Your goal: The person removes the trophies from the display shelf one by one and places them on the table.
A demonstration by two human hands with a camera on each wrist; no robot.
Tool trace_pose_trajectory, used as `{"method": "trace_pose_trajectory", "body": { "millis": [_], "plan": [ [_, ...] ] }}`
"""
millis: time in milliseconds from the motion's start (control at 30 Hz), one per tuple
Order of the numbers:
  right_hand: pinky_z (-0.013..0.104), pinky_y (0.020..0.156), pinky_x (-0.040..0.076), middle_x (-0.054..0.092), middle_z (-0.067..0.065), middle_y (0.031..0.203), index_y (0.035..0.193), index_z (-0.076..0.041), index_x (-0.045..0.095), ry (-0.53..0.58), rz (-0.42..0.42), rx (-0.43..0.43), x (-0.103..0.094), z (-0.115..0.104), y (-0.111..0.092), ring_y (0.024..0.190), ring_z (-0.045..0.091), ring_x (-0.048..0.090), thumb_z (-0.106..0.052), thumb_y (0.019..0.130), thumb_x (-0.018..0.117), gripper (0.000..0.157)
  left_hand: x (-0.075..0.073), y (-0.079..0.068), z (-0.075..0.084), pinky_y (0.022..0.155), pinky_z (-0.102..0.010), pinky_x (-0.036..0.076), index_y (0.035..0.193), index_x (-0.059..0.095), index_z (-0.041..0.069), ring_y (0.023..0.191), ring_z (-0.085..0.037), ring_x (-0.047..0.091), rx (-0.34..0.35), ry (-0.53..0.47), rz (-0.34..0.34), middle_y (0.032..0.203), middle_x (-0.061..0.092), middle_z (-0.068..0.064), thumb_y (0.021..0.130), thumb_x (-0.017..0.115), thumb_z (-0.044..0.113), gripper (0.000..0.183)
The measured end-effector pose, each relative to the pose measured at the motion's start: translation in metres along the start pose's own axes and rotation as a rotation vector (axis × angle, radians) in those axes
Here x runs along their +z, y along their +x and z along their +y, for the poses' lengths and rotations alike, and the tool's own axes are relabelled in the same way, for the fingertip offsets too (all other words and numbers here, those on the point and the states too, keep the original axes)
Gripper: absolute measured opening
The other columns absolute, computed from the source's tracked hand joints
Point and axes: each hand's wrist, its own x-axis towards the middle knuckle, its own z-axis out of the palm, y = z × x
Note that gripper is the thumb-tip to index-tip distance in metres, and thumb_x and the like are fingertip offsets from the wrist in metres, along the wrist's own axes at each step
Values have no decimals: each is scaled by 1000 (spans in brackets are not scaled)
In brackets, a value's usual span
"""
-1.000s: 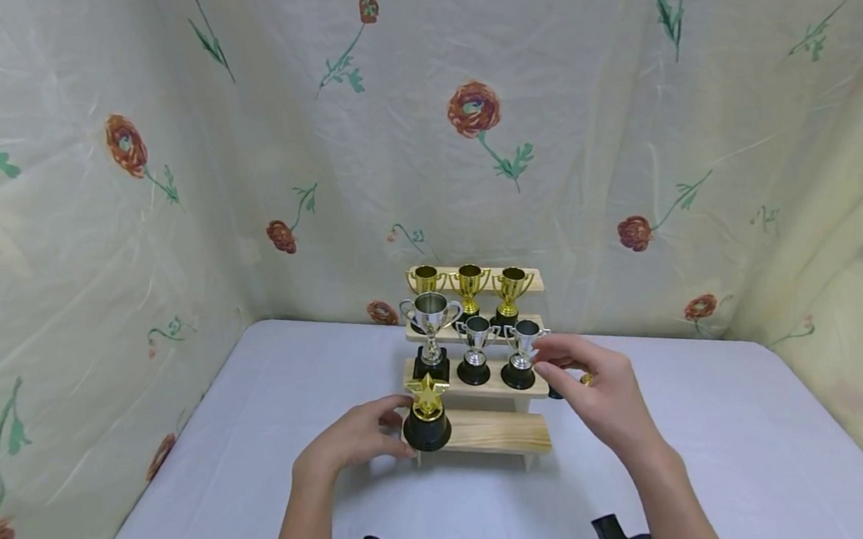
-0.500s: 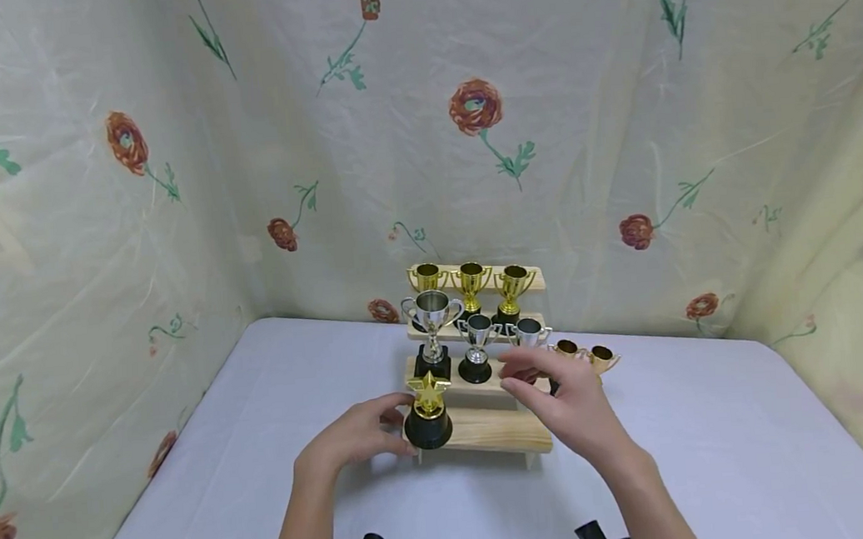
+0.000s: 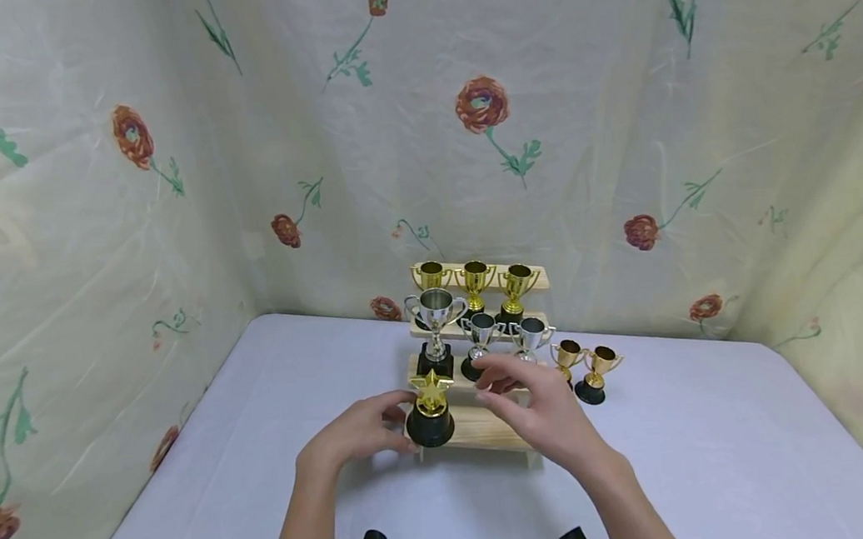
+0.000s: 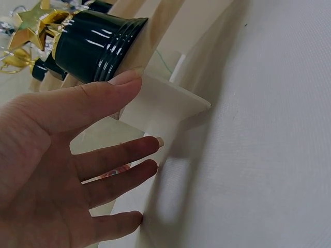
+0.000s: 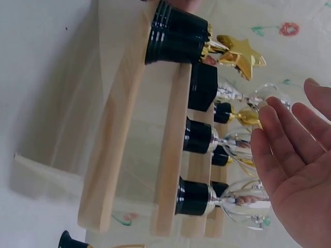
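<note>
A tiered wooden stand (image 3: 491,426) carries trophies. On the left end of its lowest step is a star trophy (image 3: 431,424) with a black base. My left hand (image 3: 363,431) is beside that end, its thumb at the step's edge close to the base and its other fingers loosely spread, holding nothing. My right hand (image 3: 542,412), fingers relaxed and holding nothing, hovers before the second step. Behind it stand a large silver cup trophy (image 3: 435,311) and two smaller silver cups, one in the middle (image 3: 482,328) and one at right (image 3: 531,335), its base hidden in the head view.
Gold cup trophies (image 3: 475,276) line the upper part of the stand. To its right, two small copper-gold cups (image 3: 591,375) stand on the white-covered table (image 3: 714,442). A flower-patterned cloth (image 3: 541,111) hangs behind and at both sides.
My right hand has moved left, away from the right-hand silver cup, uncovering the two small cups on the table. My left hand stays beside the star trophy.
</note>
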Motion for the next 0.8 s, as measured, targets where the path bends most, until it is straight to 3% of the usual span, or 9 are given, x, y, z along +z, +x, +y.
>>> {"method": "trace_pose_trajectory", "body": {
  "millis": [367, 600, 800],
  "plan": [
    [32, 84, 56, 72, 1, 99, 126, -18, 64, -2, -56, 68, 13, 2, 5, 87, 9, 67, -13, 88, 74, 40, 0, 0, 0, 100, -55, 45, 136, 57, 26, 118, -27, 61, 0, -2, -8, 123, 68, -7, 73, 87, 30, 70],
    [28, 85, 55, 70, -5, 102, 128, -17, 64, -79, -60, 76, 24, 7, 8, 88, 6, 66, -15, 87, 75, 42, -1, -1, 1, 99, -56, 45, 136, 57, 27, 119, -27, 61, -9, -8, -5, 124, 68, -7, 73, 87, 30, 70],
    [28, 84, 56, 70, -3, 103, 126, -18, 65, -25, -59, 73, 29, 4, 14, 89, 9, 67, -16, 87, 76, 40, 0, -1, 0, 101, -57, 44, 135, 58, 29, 120, -27, 61, 1, -12, -6, 126, 67, -6, 72, 88, 31, 70]
  ]
}}
